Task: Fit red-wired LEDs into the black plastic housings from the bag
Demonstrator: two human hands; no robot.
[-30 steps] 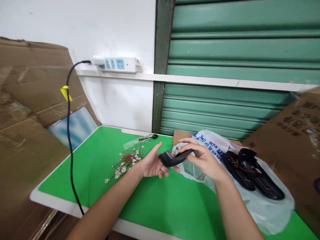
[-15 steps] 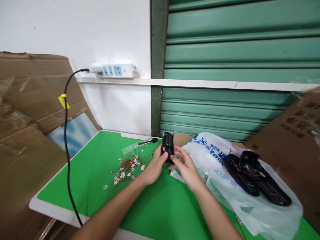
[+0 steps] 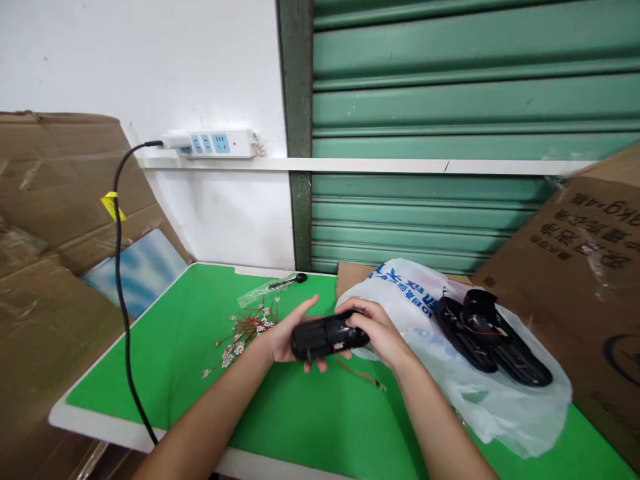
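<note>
A long black plastic housing [image 3: 323, 335] is held crosswise over the green table mat. My left hand [image 3: 283, 337] cradles its left end from below, thumb sticking up and fingertips showing under the near edge. My right hand [image 3: 379, 328] grips the right end, with the thumb on top. From the housing's near side a thin reddish wire [image 3: 360, 375] dangles toward the mat. What is inside the housing is too dark to make out. Left of my hands lies a loose pile of small white pieces with red wires [image 3: 243, 337].
Several similar black housings [image 3: 493, 333] rest on a white plastic bag [image 3: 520, 417] at right. A black item in a clear sleeve [image 3: 273, 287] lies at the back. A black power cable [image 3: 120, 287] hangs over the left side; cardboard [image 3: 575, 247] stands on both sides.
The housing has turned from upright to lying crosswise and come nearer, its wire now hanging on the near side. My right hand has moved onto its right end. The view has shifted slightly right.
</note>
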